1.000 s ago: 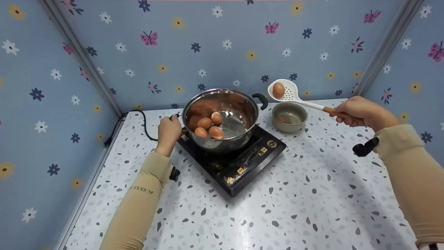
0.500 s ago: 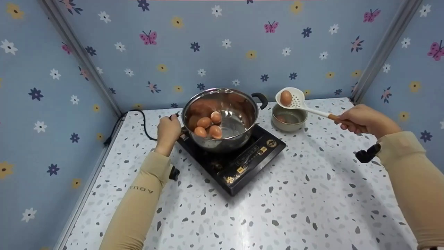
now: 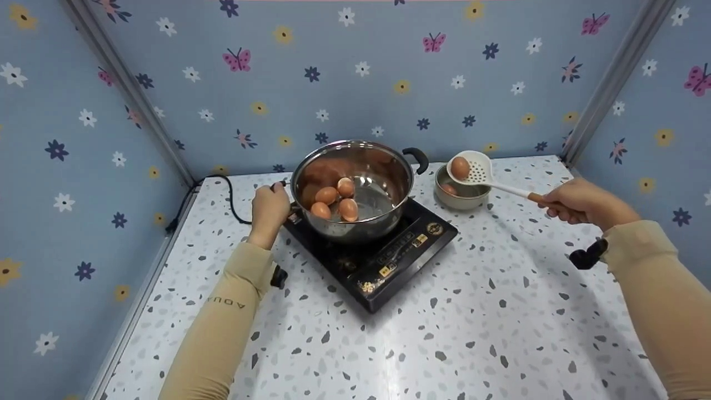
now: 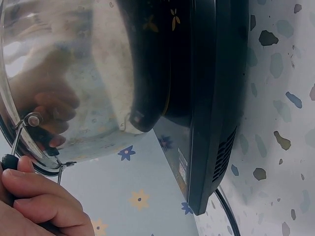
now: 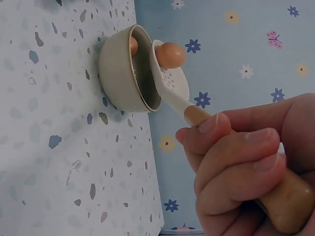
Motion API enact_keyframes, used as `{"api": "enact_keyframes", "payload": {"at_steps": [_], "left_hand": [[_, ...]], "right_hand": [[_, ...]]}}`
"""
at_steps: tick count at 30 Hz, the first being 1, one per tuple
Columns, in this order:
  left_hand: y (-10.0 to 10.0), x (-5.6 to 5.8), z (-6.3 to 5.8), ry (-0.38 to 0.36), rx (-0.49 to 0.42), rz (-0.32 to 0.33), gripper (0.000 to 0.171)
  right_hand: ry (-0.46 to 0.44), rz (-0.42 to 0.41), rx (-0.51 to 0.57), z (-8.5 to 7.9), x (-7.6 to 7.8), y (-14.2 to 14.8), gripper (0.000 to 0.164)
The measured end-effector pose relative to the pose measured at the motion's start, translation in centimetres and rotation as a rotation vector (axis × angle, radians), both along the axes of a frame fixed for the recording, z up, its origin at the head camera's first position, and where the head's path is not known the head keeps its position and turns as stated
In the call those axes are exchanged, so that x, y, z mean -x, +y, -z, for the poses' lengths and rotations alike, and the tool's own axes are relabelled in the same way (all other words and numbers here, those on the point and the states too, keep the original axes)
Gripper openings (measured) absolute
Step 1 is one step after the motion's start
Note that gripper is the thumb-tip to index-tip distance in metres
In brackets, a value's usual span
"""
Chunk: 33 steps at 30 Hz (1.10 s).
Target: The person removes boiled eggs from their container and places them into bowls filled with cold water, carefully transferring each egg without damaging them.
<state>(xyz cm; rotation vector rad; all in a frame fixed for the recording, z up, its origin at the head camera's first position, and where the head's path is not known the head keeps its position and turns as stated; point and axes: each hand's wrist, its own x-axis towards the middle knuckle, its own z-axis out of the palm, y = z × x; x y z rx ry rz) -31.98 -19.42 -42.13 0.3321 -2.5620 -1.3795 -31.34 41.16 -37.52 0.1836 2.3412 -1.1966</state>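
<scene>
My right hand (image 3: 583, 204) grips the wooden handle of a white slotted spoon (image 3: 481, 168). A brown egg (image 3: 460, 168) lies in the spoon's bowl, close over a grey-green ceramic bowl (image 3: 462, 202). Inside that bowl another brown egg (image 5: 133, 45) shows in the right wrist view. My left hand (image 3: 269, 212) holds the black side handle of a steel pot (image 3: 383, 218); in the left wrist view its fingers (image 4: 44, 196) curl round that handle. Several brown eggs (image 3: 326, 195) sit in the left part of the pot.
The pot stands on a black induction cooktop (image 3: 383, 278), set at an angle on the speckled white table (image 3: 477, 322). Its black power cord (image 3: 231, 200) runs off to the back left. Flowered blue panels (image 3: 355, 72) enclose the back and sides.
The right hand has brought the slotted spoon with its egg down and slightly right, from above and behind the ceramic bowl to its rim. The left hand stays on the pot handle.
</scene>
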Motion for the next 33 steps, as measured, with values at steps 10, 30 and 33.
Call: {"api": "enact_keyframes", "payload": {"at_steps": [10,30,33], "left_hand": [[0.1,0.0,0.1,-0.01,-0.006,0.005,0.041],[0.2,0.0,0.2,-0.019,-0.016,-0.001,0.043],[0.1,0.0,0.1,-0.034,-0.012,-0.008,0.045]], "right_hand": [[0.018,-0.001,-0.055,0.4,-0.4,-0.3,0.034],[0.184,-0.022,-0.25,0.8,-0.9,-2.1,0.041],[0.22,-0.042,-0.292,1.0,-0.9,-2.6,0.048]]}}
